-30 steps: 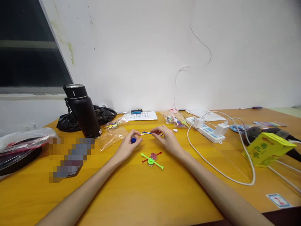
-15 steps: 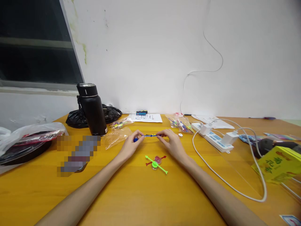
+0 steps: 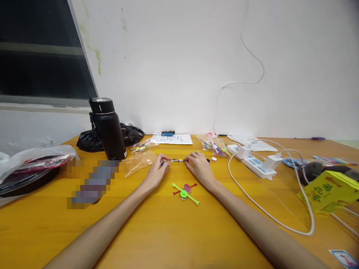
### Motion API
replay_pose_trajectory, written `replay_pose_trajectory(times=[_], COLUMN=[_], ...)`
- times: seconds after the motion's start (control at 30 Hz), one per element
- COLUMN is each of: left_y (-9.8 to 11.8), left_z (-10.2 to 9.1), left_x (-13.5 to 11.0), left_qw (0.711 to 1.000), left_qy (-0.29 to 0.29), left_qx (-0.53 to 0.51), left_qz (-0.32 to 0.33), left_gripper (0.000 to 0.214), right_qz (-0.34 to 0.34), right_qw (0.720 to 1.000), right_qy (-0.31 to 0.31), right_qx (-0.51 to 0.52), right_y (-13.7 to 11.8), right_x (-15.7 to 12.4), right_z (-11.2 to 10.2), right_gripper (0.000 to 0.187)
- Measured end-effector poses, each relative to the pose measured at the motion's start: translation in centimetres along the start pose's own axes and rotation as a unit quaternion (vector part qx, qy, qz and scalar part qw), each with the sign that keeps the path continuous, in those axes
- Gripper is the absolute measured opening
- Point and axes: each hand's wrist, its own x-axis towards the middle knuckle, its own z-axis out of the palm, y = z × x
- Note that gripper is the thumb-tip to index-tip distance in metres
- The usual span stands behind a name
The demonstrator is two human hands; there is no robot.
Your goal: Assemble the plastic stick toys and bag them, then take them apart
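Both my hands rest on the orange table [image 3: 168, 231], fingertips meeting around a thin blue-and-yellow rod [image 3: 176, 160]. My left hand [image 3: 157, 172] pinches a small blue round piece at the rod's left end. At the other end, my right hand [image 3: 199, 168] pinches the rod, fingers closed. Just in front of the hands lies a small toy [image 3: 185, 192] made of a green hub with a green arrow stick and a red arrow stick crossed over it.
A black flask [image 3: 108, 129] and a black bag [image 3: 126, 135] stand at the back left, clear parts bags [image 3: 214, 145] and a paper sheet [image 3: 175, 139] behind the hands. A white power strip [image 3: 252, 161] with cables and a yellow box [image 3: 327, 190] lie right.
My hands have drawn together along the rod and lowered toward the table. The blue piece is now mostly hidden under my left fingers. The camera view shifted slightly.
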Motion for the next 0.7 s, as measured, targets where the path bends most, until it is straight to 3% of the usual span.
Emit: replay_pose_trajectory(times=[0.2, 0.37, 0.43, 0.57, 0.7], left_y=[0.6, 1.3, 1.4, 2.2, 2.8], left_z=[-0.3, -0.6, -0.8, -1.1, -1.2], left_x=[-0.2, -0.7, -1.1, -2.0, -2.4], left_qw=[0.997, 0.989, 0.98, 0.966, 0.957], left_qy=[-0.065, -0.109, -0.153, -0.224, -0.261], left_qx=[-0.041, -0.103, -0.121, -0.125, -0.121], left_qz=[0.009, -0.007, -0.023, -0.026, -0.024], left_gripper=[0.033, 0.043, 0.044, 0.04, 0.039], right_qz=[-0.016, -0.038, -0.035, -0.062, -0.067], right_qw=[1.0, 0.986, 0.973, 0.954, 0.946], right_qy=[0.015, 0.045, 0.052, 0.017, 0.001], right_qx=[0.009, 0.156, 0.224, 0.293, 0.318], right_y=[-0.1, -2.0, -3.2, -5.3, -6.2], right_x=[0.1, -0.3, -0.6, -1.2, -1.4], right_z=[0.1, -1.3, -2.0, -2.7, -2.5], right_gripper=[0.022, 0.018, 0.018, 0.03, 0.022])
